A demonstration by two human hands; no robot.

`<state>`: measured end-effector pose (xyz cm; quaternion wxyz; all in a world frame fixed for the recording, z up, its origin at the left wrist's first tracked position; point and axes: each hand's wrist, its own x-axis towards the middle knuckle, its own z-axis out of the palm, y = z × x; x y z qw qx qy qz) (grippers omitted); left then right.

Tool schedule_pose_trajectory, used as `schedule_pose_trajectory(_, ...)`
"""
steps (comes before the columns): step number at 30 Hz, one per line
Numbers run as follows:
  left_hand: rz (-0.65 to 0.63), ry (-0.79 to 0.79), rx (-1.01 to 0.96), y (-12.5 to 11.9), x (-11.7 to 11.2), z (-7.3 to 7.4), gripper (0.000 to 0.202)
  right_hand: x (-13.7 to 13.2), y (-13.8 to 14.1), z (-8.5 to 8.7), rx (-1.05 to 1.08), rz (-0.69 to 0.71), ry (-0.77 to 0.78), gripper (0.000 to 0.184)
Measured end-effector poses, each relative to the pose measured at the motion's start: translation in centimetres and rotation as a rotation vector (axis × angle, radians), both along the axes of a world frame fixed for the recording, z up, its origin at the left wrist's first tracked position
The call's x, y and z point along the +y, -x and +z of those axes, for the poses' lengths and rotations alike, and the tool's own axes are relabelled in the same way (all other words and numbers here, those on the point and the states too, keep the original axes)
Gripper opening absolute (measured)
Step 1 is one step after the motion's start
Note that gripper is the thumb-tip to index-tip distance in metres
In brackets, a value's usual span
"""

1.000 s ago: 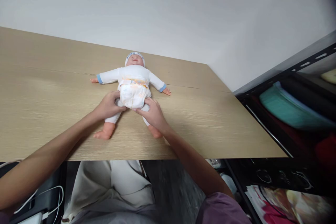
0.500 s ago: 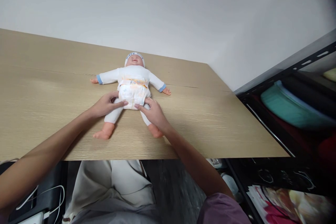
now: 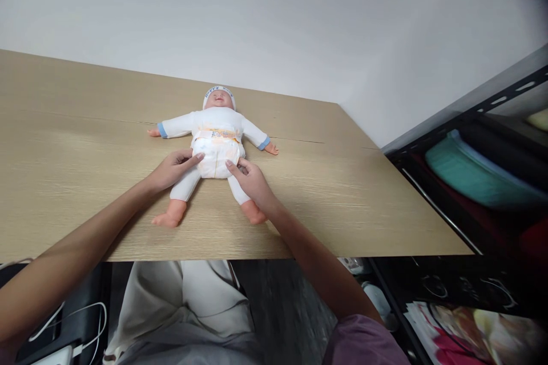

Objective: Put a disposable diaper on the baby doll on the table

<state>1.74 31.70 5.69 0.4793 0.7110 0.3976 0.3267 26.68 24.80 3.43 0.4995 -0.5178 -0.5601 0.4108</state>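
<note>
Head view: fitting the diaper (image 3: 217, 157) on the doll (image 3: 216, 137), laid face-up on the table (image 3: 85, 142) with its head toward the far edge.
Resting the left hand (image 3: 171, 170) open, fingers flat against the diaper's left side; curling the right hand (image 3: 252, 179) at the diaper's lower right leg edge, pinching or only touching impossible to tell. Probably a smoothing and snugging step around the hips; calls next for light, even pressure on both sides without shifting the doll.

White doll (image 3: 216, 136), blue cuffs (image 3: 161, 129)
</note>
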Motion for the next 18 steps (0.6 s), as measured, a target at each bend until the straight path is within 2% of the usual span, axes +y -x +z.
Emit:
schedule_pose_trajectory(13, -0.021, 0.153, -0.150, 0.2, 0.6, -0.9, 0.057, -1.0, 0.1, 0.7, -0.140, -0.139, -0.077, 0.054)
schedule_pose_trajectory(18, -0.039, 0.210, -0.222, 0.1, 0.5, -0.8, 0.054, -1.2, 0.1, 0.8, -0.297, -0.206, -0.143, 0.050)
